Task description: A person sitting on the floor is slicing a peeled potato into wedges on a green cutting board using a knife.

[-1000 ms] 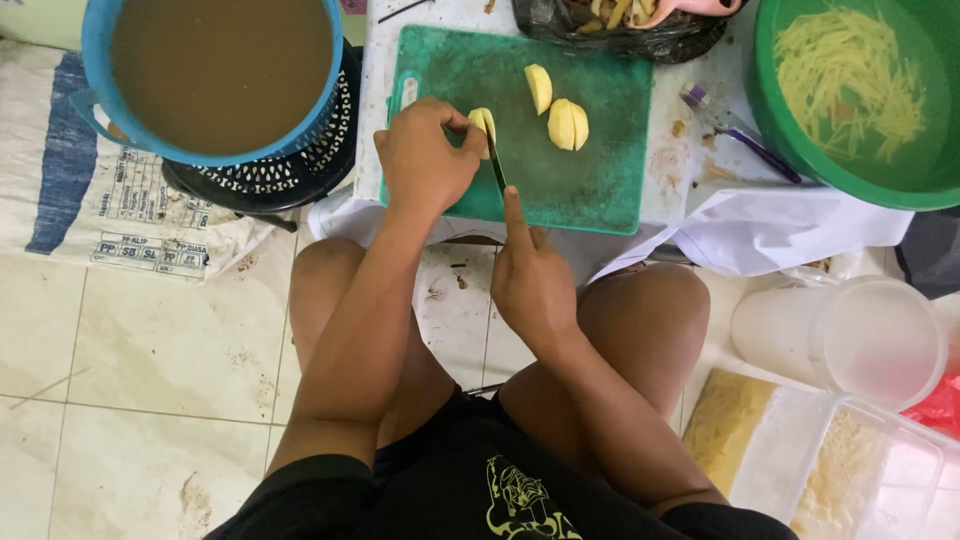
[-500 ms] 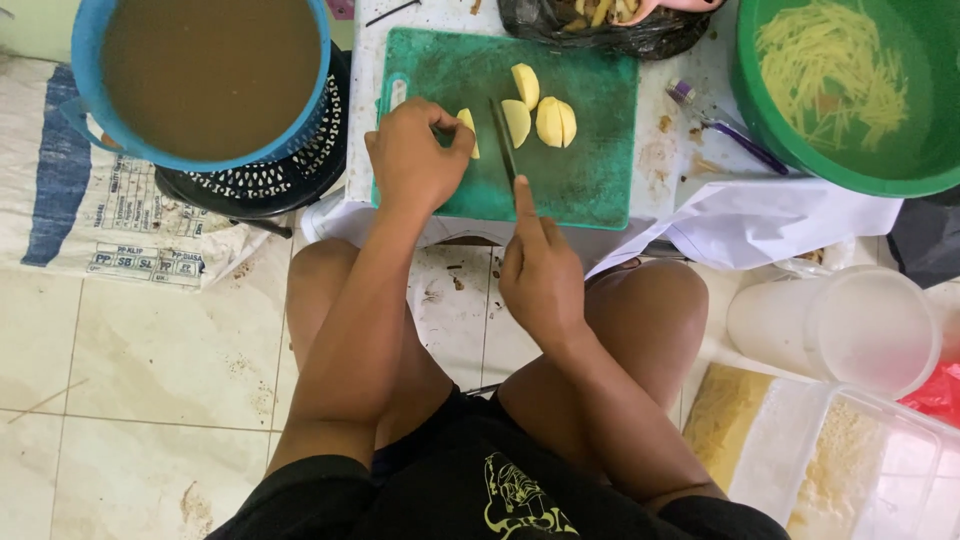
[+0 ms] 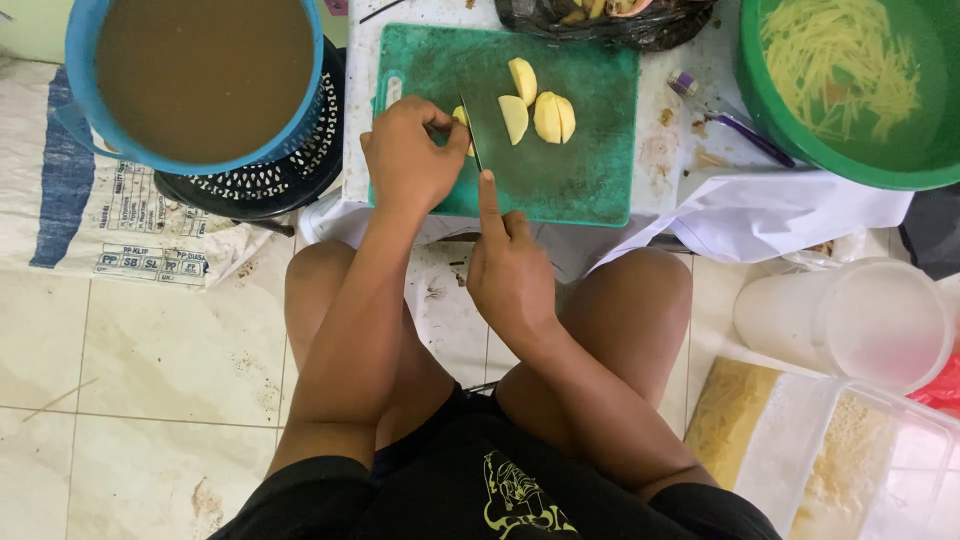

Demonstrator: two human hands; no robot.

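Observation:
My left hand (image 3: 408, 155) presses a small yellow potato piece (image 3: 460, 117) onto the green cutting board (image 3: 570, 170). My right hand (image 3: 508, 270) grips a dark-bladed knife (image 3: 470, 135), forefinger stretched along its back, the blade standing right beside the held piece. To the right of the blade lie three cut potato slices (image 3: 540, 112) on the board.
A blue basin of brown water (image 3: 200, 75) sits on a black basket at left. At right are a green basin (image 3: 850, 165) with yellow potato strips, a purple peeler (image 3: 735, 130), white cloth, clear tubs (image 3: 850, 320). A black bag of peelings (image 3: 590, 20) lies behind the board.
A slice came off the held piece and now lies with the others. The knife shifted left, back against the piece under my left hand.

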